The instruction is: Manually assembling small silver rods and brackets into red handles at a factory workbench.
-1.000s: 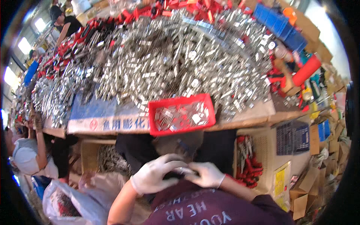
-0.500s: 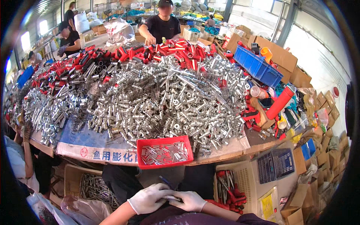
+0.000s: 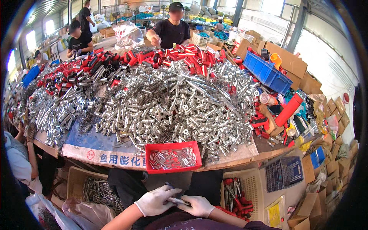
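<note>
Down at our lap, our white-gloved left hand (image 3: 156, 200) and right hand (image 3: 199, 206) meet, fingers pinching a small silver metal tube (image 3: 178, 200) between them, just below the red plastic tray (image 3: 173, 157) of tubes.

Tray (image 3: 173, 158) sitting at the table's (image 3: 245, 153) near edge, metal tubes (image 3: 172, 103) lying piled behind it, bin (image 3: 267, 73) standing far right, basket (image 3: 253, 188) sitting below.

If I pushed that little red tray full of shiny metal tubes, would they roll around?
Probably a bit. The short silver metal tubes look round and smooth, so they'd likely roll and rattle. The shallow red plastic tray has raised walls, which should keep them in. Filled with metal, it's probably heavy for its size.
</note>
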`<state>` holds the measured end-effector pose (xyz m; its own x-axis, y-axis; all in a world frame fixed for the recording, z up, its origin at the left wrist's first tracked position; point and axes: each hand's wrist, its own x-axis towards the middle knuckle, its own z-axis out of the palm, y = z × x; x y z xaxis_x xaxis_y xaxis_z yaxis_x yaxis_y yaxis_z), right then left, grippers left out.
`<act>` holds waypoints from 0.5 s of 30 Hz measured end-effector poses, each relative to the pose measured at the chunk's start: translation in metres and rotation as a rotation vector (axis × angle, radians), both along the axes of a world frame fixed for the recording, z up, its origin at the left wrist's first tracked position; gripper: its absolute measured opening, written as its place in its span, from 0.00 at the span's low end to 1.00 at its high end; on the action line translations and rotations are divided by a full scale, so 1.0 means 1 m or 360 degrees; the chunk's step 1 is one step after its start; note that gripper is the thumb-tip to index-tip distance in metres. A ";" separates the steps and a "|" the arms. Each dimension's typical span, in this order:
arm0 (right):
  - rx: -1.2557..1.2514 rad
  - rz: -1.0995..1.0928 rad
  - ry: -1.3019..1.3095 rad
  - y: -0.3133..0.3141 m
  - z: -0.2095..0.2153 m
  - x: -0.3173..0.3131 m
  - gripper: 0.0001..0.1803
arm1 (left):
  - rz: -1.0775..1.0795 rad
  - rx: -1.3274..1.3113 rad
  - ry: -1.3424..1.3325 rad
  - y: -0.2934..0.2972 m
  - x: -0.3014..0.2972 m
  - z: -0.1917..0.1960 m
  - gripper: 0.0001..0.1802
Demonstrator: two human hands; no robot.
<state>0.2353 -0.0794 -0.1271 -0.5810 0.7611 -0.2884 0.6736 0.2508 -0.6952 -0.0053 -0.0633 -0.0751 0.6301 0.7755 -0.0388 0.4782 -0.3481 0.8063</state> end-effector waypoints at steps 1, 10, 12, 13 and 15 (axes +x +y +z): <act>0.0031 -0.0022 0.0016 0.001 -0.001 0.002 0.25 | -0.0002 0.0150 -0.0132 0.001 0.001 -0.004 0.34; 0.0725 0.0434 -0.0055 0.009 -0.019 0.000 0.21 | -0.0845 -0.1521 0.0840 0.040 0.024 -0.058 0.33; 0.0538 0.0363 -0.0260 0.016 -0.009 -0.010 0.22 | -0.0902 -0.0617 0.1276 0.047 0.046 -0.022 0.24; 0.0293 0.0324 -0.0501 0.019 -0.010 -0.016 0.22 | -0.0727 -0.0404 0.1300 0.040 0.053 -0.029 0.21; -0.0138 0.0250 -0.0855 0.024 -0.014 -0.022 0.26 | -0.0572 -0.0183 0.1253 0.031 0.064 -0.039 0.16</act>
<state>0.2135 -0.0553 -0.1411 -0.4397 0.6376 -0.6325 0.8977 0.3340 -0.2874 0.0582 -0.0320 -0.1139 0.5930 0.4996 -0.6315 0.7879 -0.5217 0.3271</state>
